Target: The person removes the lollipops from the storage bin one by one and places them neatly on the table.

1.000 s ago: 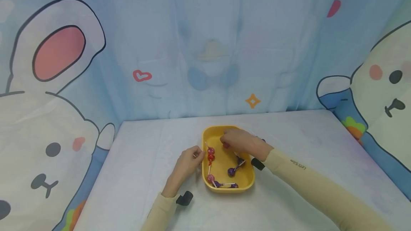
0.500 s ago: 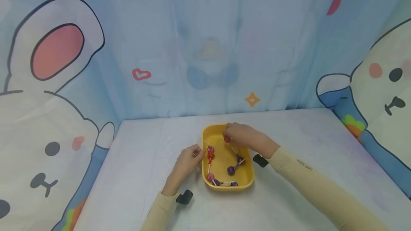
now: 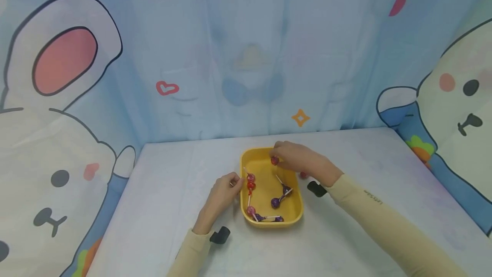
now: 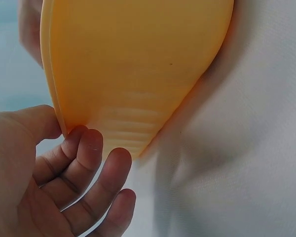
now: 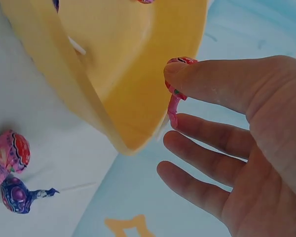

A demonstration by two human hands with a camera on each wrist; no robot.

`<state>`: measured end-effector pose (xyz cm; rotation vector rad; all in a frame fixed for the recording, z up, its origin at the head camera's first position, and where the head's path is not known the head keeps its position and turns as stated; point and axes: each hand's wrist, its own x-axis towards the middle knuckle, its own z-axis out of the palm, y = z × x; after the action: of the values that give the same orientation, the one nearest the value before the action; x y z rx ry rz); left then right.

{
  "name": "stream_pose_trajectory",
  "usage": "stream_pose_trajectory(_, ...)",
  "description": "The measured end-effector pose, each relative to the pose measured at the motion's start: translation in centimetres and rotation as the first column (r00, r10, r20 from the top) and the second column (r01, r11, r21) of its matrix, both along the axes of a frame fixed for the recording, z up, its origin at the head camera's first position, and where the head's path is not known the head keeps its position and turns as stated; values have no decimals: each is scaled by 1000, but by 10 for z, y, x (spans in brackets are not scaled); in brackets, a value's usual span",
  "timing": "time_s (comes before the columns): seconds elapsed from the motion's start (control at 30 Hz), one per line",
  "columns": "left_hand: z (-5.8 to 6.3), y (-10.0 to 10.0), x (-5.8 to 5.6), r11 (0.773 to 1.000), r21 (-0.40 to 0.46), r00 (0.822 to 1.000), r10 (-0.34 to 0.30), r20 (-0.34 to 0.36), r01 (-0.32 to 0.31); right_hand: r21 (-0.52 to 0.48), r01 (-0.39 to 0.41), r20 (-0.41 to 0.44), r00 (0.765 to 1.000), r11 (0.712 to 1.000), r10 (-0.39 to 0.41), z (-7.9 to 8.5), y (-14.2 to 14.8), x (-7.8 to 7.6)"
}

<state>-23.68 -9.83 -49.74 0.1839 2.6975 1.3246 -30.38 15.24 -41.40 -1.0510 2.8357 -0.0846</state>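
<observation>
A yellow tray (image 3: 265,183) stands on the table with several lollipops in it. My left hand (image 3: 223,192) pinches the tray's left rim between thumb and forefinger; the left wrist view shows the thumb and the tray wall (image 4: 133,64) up close. Over the far right corner, my right hand (image 3: 299,157) pinches a red-pink lollipop (image 3: 274,160) by its wrapped head, its stick pointing down in the right wrist view. Inside, pink lollipops (image 3: 251,178) and a red one (image 3: 251,186) lie along the left wall. Purple lollipops (image 3: 275,202) lie at the right and near sides.
Outside the tray on its right, a red-pink lollipop (image 5: 14,150) and a purple lollipop (image 5: 18,195) lie on the white tablecloth (image 3: 184,170). A printed blue curtain (image 3: 250,20) hangs behind the table.
My right hand has moved right and a little away with the red-pink lollipop, from inside the tray to its far right rim. The left hand stays at the rim.
</observation>
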Motion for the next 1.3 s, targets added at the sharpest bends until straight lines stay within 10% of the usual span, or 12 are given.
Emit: stream_pose_trajectory(1.3, 0, 2, 2, 1000, 3, 1000, 18, 4, -18, -49, 224, 84, 972, 973, -219, -4, 76, -3)
